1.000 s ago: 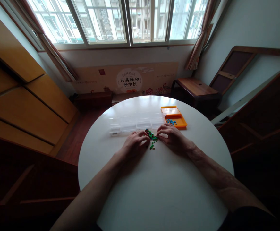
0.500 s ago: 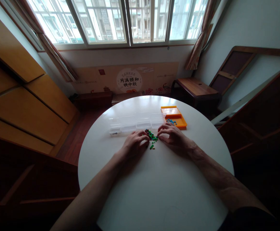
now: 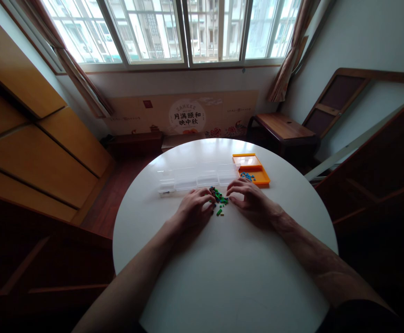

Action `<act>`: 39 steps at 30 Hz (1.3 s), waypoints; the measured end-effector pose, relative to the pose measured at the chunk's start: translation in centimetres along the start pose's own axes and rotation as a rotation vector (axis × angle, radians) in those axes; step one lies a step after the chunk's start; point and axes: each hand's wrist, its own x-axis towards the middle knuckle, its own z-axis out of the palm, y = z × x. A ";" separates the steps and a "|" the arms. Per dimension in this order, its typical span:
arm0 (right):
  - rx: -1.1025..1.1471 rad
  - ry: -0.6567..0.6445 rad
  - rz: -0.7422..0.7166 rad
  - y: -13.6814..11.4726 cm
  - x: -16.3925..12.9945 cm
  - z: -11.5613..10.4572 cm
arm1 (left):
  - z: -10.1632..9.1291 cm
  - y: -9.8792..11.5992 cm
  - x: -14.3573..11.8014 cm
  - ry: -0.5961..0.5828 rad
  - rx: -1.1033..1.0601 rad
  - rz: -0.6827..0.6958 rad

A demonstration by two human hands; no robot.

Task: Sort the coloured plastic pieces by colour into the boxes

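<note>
A small heap of toy building bricks [image 3: 218, 194], mostly green with some dark ones, lies on the white round table [image 3: 229, 259]. My left hand [image 3: 195, 202] rests at the heap's left side, fingers bent and thumb apart, with no brick visible in its grasp. On the opposite side, my right hand [image 3: 248, 196] curves toward the bricks, its thumb and fingers spread with a gap between them. A loose green brick [image 3: 219, 212] and a tan brick [image 3: 222, 214] lie just nearer to me than the heap.
Behind the hands stands a clear plastic compartment box [image 3: 191, 182]. Right of it sits an orange tray [image 3: 262, 178] with several small blue bricks [image 3: 247, 176]. Beyond the table are a wooden stool [image 3: 285, 126] and a printed panel [image 3: 215, 111] under the window.
Both hands stay almost where they were beside the heap. The whole view has shifted very slightly; no brick has visibly been picked up.
</note>
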 end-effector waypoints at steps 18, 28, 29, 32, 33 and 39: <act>-0.175 0.264 0.160 2.2 -0.1 -0.7 | -0.1 -0.2 0.2 -0.017 -0.035 -0.006; -0.279 0.478 0.507 4.9 -1.2 -0.5 | 0.3 -0.6 0.3 0.019 -0.044 0.030; -0.287 0.476 0.525 5.0 -1.2 -0.4 | 0.3 -0.6 0.3 0.031 -0.047 0.022; -0.304 0.474 0.573 4.9 -1.2 -0.2 | 0.0 -0.7 0.2 0.063 -0.064 0.000; -0.303 0.475 0.585 4.8 -1.1 -0.2 | 0.0 -0.7 0.1 0.072 -0.066 -0.009; -0.220 0.483 0.488 3.2 -0.3 -0.3 | 0.0 -1.0 0.0 0.115 -0.075 -0.045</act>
